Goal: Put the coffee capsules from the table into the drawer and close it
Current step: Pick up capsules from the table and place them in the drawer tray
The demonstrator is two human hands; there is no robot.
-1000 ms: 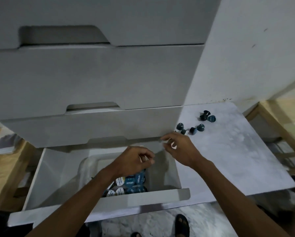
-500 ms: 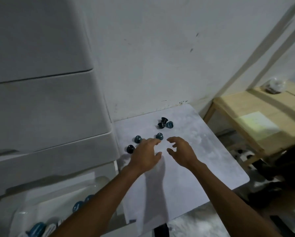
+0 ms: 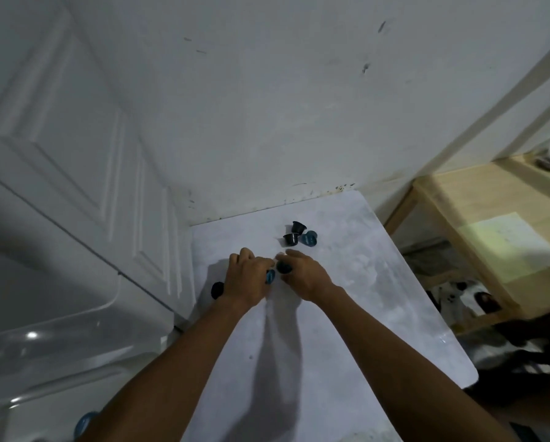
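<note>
Both hands rest on the white marbled table (image 3: 347,314). My left hand (image 3: 246,279) is curled over a blue capsule (image 3: 270,277) that shows at its fingertips. My right hand (image 3: 302,274) closes its fingers around a dark capsule (image 3: 283,267). A dark capsule (image 3: 217,289) lies just left of my left hand. Three more sit together beyond the hands: two dark capsules (image 3: 291,239) (image 3: 299,226) and a blue capsule (image 3: 309,238). The open drawer's clear bin (image 3: 44,342) shows at lower left with a blue capsule (image 3: 84,422) in it.
White drawer fronts (image 3: 76,154) rise on the left against the table's edge. A white wall backs the table. A low wooden table (image 3: 497,224) stands to the right, with dark clutter on the floor below it.
My view swung from the open drawer to the table. Both hands left the drawer, reached the near capsules and closed down on them.
</note>
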